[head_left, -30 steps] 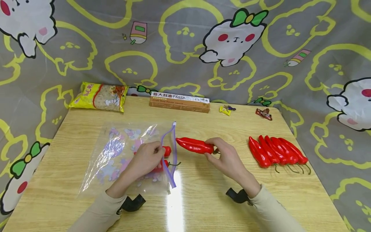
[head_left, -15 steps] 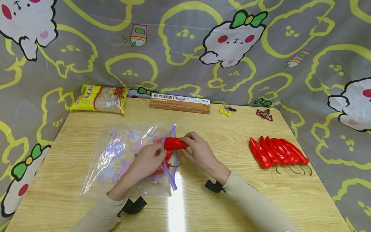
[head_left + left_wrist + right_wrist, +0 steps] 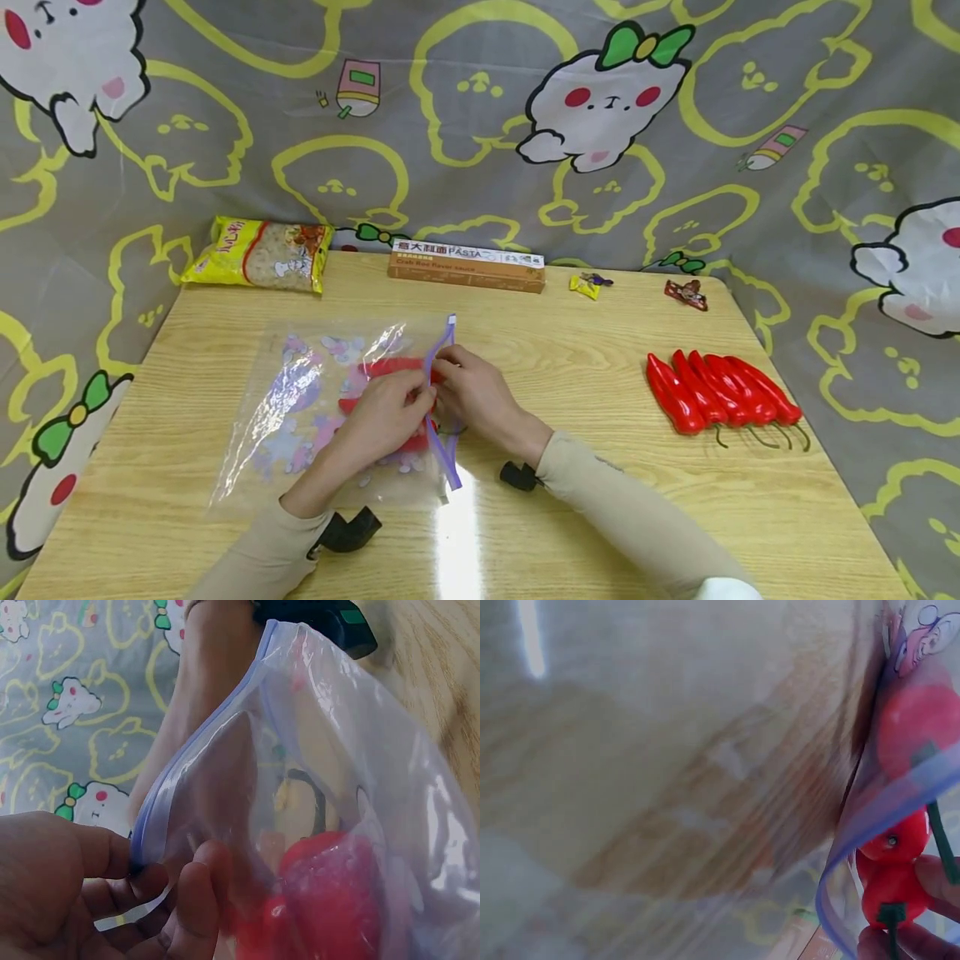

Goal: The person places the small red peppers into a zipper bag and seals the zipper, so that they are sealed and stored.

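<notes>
The left hand [image 3: 378, 412] pinched the purple zip edge [image 3: 453, 477] of a clear plastic bag with pastel print [image 3: 243, 475], lying on the pale wood-grain desk [image 3: 570, 533]. The right hand [image 3: 480, 396] had its thumb and fingers closed round the stem end of a glossy red pepper with a green stem [image 3: 892, 896], its body lying inside the bag and its stem end at the mouth.

To me the weak point was that edge: had the left pinch slipped, the thin film could have sagged across the mouth and snagged the stem. Pushing too hard might also have jammed the pepper against the other red peppers already bagged [image 3: 919, 720], one of whose stems seemed to poke past the zip.

From the head, the right fingers hid their own grip; the right wrist view showed it, stem and all. The left wrist view gave the pinch close up. Only the head view took in the row of loose red peppers [image 3: 723, 392], well apart on the right.
</notes>
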`<state>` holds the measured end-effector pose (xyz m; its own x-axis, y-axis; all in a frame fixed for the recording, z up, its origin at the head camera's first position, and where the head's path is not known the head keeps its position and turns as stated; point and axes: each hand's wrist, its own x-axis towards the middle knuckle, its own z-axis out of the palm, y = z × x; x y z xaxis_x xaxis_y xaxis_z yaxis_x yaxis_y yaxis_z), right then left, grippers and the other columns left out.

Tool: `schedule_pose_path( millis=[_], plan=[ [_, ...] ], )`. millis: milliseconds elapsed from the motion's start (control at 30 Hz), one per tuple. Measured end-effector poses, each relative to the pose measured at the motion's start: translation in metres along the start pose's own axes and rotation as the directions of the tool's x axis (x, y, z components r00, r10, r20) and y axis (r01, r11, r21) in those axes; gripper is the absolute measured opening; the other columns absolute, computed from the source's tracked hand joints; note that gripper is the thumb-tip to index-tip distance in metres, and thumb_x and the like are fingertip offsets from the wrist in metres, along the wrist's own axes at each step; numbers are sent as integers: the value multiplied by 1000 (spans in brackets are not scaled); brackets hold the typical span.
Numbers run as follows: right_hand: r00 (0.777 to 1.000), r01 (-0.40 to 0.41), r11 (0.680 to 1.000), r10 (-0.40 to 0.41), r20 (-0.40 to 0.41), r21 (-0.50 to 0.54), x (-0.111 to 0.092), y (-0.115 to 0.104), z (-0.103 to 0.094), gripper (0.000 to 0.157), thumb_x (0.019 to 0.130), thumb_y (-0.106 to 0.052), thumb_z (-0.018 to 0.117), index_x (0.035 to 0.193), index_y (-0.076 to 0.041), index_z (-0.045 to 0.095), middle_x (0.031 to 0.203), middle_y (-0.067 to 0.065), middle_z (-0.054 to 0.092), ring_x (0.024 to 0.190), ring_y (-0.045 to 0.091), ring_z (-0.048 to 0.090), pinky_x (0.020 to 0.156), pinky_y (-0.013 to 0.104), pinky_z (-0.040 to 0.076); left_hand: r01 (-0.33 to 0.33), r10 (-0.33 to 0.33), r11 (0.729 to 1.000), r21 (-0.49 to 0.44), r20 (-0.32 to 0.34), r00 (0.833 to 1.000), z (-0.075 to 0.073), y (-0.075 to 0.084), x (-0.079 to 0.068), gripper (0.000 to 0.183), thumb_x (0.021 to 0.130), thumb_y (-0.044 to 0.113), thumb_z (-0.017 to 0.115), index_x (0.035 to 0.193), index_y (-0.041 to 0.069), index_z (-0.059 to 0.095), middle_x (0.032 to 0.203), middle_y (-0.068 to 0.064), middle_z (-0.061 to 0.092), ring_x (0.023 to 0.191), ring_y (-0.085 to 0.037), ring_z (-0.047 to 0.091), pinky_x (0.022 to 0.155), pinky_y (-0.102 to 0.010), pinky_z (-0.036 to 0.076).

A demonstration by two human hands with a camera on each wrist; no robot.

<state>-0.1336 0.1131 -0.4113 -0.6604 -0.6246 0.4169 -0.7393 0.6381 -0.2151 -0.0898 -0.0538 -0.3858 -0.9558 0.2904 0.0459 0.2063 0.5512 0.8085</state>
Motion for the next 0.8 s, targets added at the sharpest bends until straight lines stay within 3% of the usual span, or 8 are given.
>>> schedule_pose_path(
  millis=[267,467,700,800],
  plan=[
    [997,-11,998,16,70,-66,3,-3,5,15,82,-12,65,96,-15,70,98,-1,62,82,11,59,63,25,51,-2,1,1000,-6,-22,1000,-2,-1,0,26,91,19,51,65,16,48,57,6,51,49,-9,49,50,-26,39],
    [997,-21,997,26,70,-73,3,-5,3,17,83,-12,65,99,-15,69,102,1,62,87,14,59,65,27,52,5,-5,1000,-11,-18,1000,-2,-1,0,25,91,19,52,66,16,49,55,6,50,48,-9,49,48,-26,39],
    [1000,8,995,-6,22,-95,-15,2,-24,20,80,-8,66,100,-10,68,101,5,63,90,18,60,70,29,52,40,-40,998,-45,-5,999,-3,-1,-1,24,91,18,51,67,15,50,52,5,51,45,-10,48,44,-25,37],
    [999,-33,989,32,-11,-146,-31,17,-42,22,79,-7,66,102,-7,67,100,8,64,90,21,60,73,32,52,53,-53,996,-72,5,999,-4,-1,-1,23,92,19,50,69,15,52,52,4,53,44,-11,51,42,-25,37]
  ],
)
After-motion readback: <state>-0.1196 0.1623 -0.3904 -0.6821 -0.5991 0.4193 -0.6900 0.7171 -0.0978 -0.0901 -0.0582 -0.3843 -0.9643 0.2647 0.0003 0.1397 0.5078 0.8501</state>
